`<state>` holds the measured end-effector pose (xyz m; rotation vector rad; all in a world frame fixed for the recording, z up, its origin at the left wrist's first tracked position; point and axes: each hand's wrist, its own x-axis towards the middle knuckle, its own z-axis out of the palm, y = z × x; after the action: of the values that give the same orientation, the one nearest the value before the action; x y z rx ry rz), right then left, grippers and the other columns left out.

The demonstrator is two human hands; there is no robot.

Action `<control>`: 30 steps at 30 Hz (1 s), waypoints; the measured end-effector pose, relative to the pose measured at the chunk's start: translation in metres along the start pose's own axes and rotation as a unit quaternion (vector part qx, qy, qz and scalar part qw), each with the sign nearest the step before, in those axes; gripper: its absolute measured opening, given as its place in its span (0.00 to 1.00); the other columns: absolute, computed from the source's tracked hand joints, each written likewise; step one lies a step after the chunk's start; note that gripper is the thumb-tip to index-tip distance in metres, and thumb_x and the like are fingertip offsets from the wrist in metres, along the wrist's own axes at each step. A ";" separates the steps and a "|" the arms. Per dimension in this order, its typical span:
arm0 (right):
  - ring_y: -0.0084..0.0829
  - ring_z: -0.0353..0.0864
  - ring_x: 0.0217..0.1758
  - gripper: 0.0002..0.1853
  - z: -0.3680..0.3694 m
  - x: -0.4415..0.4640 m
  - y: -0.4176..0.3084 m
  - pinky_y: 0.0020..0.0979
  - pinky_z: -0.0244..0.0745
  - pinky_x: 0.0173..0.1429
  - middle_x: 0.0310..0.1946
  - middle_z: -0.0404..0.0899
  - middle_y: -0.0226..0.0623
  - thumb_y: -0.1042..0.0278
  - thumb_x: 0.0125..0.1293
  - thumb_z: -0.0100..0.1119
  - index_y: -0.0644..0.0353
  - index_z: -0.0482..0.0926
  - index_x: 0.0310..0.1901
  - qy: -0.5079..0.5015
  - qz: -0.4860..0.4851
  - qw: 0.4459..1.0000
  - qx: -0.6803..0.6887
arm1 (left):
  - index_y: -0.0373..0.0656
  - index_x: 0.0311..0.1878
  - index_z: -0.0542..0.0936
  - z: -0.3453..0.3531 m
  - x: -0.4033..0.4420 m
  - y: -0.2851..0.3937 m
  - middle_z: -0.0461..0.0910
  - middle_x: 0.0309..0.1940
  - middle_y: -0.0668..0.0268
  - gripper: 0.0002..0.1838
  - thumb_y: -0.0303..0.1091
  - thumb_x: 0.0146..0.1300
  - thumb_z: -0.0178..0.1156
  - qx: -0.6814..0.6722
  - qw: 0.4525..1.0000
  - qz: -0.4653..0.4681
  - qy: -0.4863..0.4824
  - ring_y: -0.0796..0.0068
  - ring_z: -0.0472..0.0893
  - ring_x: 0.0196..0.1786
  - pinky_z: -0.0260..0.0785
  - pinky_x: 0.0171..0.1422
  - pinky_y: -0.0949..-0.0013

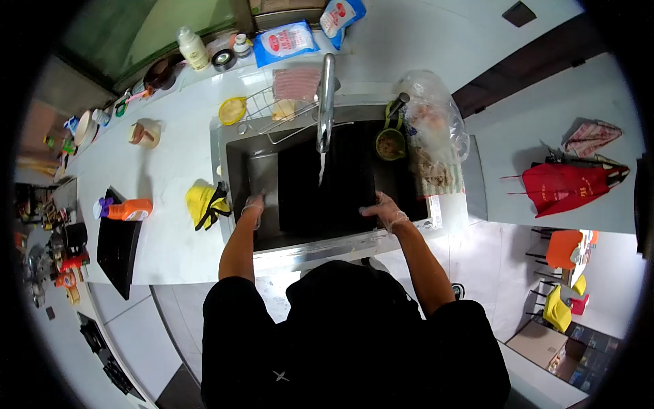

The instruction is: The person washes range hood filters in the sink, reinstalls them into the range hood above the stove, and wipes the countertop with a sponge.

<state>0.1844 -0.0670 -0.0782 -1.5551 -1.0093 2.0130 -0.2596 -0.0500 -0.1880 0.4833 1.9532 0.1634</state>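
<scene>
And here's the black panel (327, 194) in the sink (262, 238), faucet (326, 102) running over it from twelve o'clock! Right hand (385, 211), clear-gloved, is at its edge at four; left hand (253, 208) is at eight, near the sink wall. Can't tell whether either grip's closed.
</scene>
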 end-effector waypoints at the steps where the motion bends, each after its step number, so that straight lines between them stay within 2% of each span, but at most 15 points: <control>1: 0.44 0.70 0.68 0.43 0.000 -0.009 -0.017 0.45 0.65 0.70 0.64 0.73 0.49 0.71 0.53 0.71 0.66 0.63 0.72 -0.015 -0.005 0.999 0.034 | 0.34 0.72 0.65 0.004 0.015 -0.009 0.58 0.77 0.48 0.49 0.70 0.65 0.52 -0.013 0.999 -0.019 -0.029 0.45 0.64 0.75 0.61 0.74 0.50; 4: 0.43 0.71 0.67 0.42 -0.004 -0.022 -0.033 0.43 0.63 0.72 0.62 0.75 0.48 0.71 0.53 0.71 0.67 0.65 0.71 0.069 0.045 0.995 0.060 | 0.36 0.74 0.65 0.043 0.103 -0.047 0.59 0.77 0.51 0.47 0.70 0.68 0.47 0.014 1.000 0.010 0.004 0.45 0.62 0.76 0.59 0.74 0.50; 6: 0.40 0.72 0.65 0.42 0.001 -0.033 -0.037 0.42 0.64 0.70 0.59 0.77 0.50 0.72 0.51 0.72 0.68 0.66 0.69 0.090 0.037 0.995 0.036 | 0.37 0.70 0.70 0.056 0.118 -0.043 0.67 0.72 0.52 0.44 0.69 0.69 0.44 0.026 0.996 0.039 -0.082 0.46 0.67 0.72 0.60 0.72 0.49; 8: 0.38 0.77 0.59 0.40 -0.004 -0.033 -0.016 0.40 0.68 0.66 0.54 0.80 0.48 0.73 0.51 0.71 0.67 0.68 0.68 0.132 0.028 0.991 0.009 | 0.39 0.64 0.75 0.073 0.140 -0.048 0.74 0.61 0.54 0.38 0.67 0.70 0.47 0.143 0.969 0.167 -0.115 0.51 0.73 0.63 0.65 0.64 0.52; 9: 0.35 0.82 0.49 0.38 0.011 -0.053 -0.040 0.37 0.74 0.59 0.46 0.83 0.44 0.77 0.49 0.71 0.68 0.70 0.66 0.113 -0.004 0.993 0.042 | 0.41 0.61 0.76 0.082 0.163 -0.058 0.77 0.52 0.56 0.35 0.65 0.70 0.51 0.252 0.922 0.277 -0.103 0.55 0.76 0.56 0.69 0.56 0.54; 11: 0.33 0.83 0.43 0.36 0.013 -0.064 -0.040 0.35 0.76 0.56 0.42 0.84 0.41 0.79 0.48 0.70 0.68 0.72 0.64 0.120 -0.021 0.990 0.073 | 0.44 0.61 0.76 0.091 0.174 -0.064 0.77 0.49 0.58 0.32 0.64 0.69 0.55 0.241 0.922 0.278 -0.120 0.59 0.78 0.52 0.73 0.52 0.55; 13: 0.32 0.83 0.40 0.35 0.011 -0.074 -0.040 0.35 0.77 0.56 0.40 0.84 0.39 0.80 0.48 0.69 0.67 0.73 0.62 0.130 -0.026 0.985 0.111 | 0.48 0.68 0.72 0.111 0.151 -0.062 0.74 0.61 0.58 0.36 0.65 0.68 0.55 -0.003 0.983 0.055 -0.173 0.57 0.75 0.61 0.70 0.60 0.52; 15: 0.33 0.82 0.42 0.34 0.010 -0.082 -0.040 0.35 0.77 0.57 0.41 0.83 0.39 0.81 0.47 0.68 0.67 0.74 0.61 0.138 -0.016 0.978 0.155 | 0.46 0.76 0.66 0.109 0.048 -0.032 0.66 0.74 0.57 0.42 0.68 0.71 0.41 -0.106 0.981 0.033 -0.158 0.55 0.63 0.76 0.53 0.76 0.59; 18: 0.38 0.79 0.53 0.36 0.011 -0.094 -0.033 0.38 0.72 0.67 0.51 0.78 0.41 0.83 0.40 0.64 0.66 0.73 0.59 0.126 0.007 0.975 0.183 | 0.51 0.81 0.52 0.084 -0.023 0.004 0.46 0.82 0.58 0.49 0.73 0.67 0.45 -0.165 0.955 0.120 -0.213 0.55 0.47 0.82 0.40 0.82 0.51; 21: 0.37 0.77 0.56 0.39 0.015 -0.099 -0.035 0.38 0.71 0.69 0.54 0.77 0.39 0.83 0.40 0.63 0.66 0.70 0.62 0.119 0.022 0.981 0.152 | 0.33 0.71 0.69 0.111 0.021 0.011 0.69 0.70 0.48 0.48 0.72 0.70 0.39 -0.072 0.989 0.116 -0.048 0.48 0.68 0.72 0.57 0.74 0.55; 24: 0.37 0.78 0.53 0.35 0.005 -0.093 -0.032 0.37 0.72 0.66 0.52 0.78 0.43 0.81 0.46 0.64 0.69 0.70 0.62 0.102 -0.009 0.981 0.167 | 0.29 0.62 0.77 0.081 0.007 0.032 0.75 0.61 0.39 0.49 0.73 0.70 0.37 0.009 0.994 0.110 -0.013 0.41 0.72 0.66 0.62 0.70 0.51; 25: 0.37 0.79 0.52 0.33 -0.001 -0.089 -0.025 0.37 0.73 0.64 0.51 0.78 0.44 0.79 0.49 0.65 0.70 0.71 0.62 0.092 -0.026 0.979 0.178 | 0.26 0.51 0.82 0.069 -0.013 0.037 0.80 0.51 0.35 0.50 0.73 0.70 0.35 0.033 0.990 0.137 0.019 0.36 0.77 0.59 0.65 0.65 0.49; 28: 0.41 0.75 0.59 0.40 -0.019 -0.071 -0.005 0.36 0.65 0.72 0.58 0.74 0.50 0.71 0.51 0.64 0.75 0.64 0.67 0.140 -0.006 0.985 0.097 | 0.25 0.48 0.83 0.045 -0.049 0.031 0.81 0.49 0.35 0.51 0.74 0.70 0.35 -0.025 0.992 0.111 0.047 0.37 0.78 0.56 0.65 0.65 0.50; 29: 0.45 0.69 0.66 0.49 -0.016 -0.075 -0.012 0.34 0.56 0.76 0.67 0.67 0.56 0.65 0.51 0.63 0.78 0.54 0.73 0.113 0.022 0.991 0.072 | 0.25 0.46 0.83 0.037 -0.050 0.028 0.80 0.48 0.34 0.51 0.74 0.70 0.35 -0.008 0.993 0.109 0.038 0.37 0.78 0.56 0.65 0.65 0.50; 30: 0.45 0.69 0.67 0.50 -0.015 -0.073 -0.011 0.34 0.57 0.75 0.69 0.65 0.56 0.64 0.51 0.63 0.77 0.52 0.74 0.136 0.029 0.990 0.017 | 0.25 0.46 0.83 0.034 -0.051 0.024 0.81 0.48 0.34 0.51 0.74 0.70 0.34 -0.019 0.993 0.098 0.063 0.36 0.78 0.55 0.65 0.65 0.50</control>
<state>0.2192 -0.1059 -0.0242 -1.7989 -0.8288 1.7813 -0.2050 -0.0525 -0.1511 0.6541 2.0203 0.3642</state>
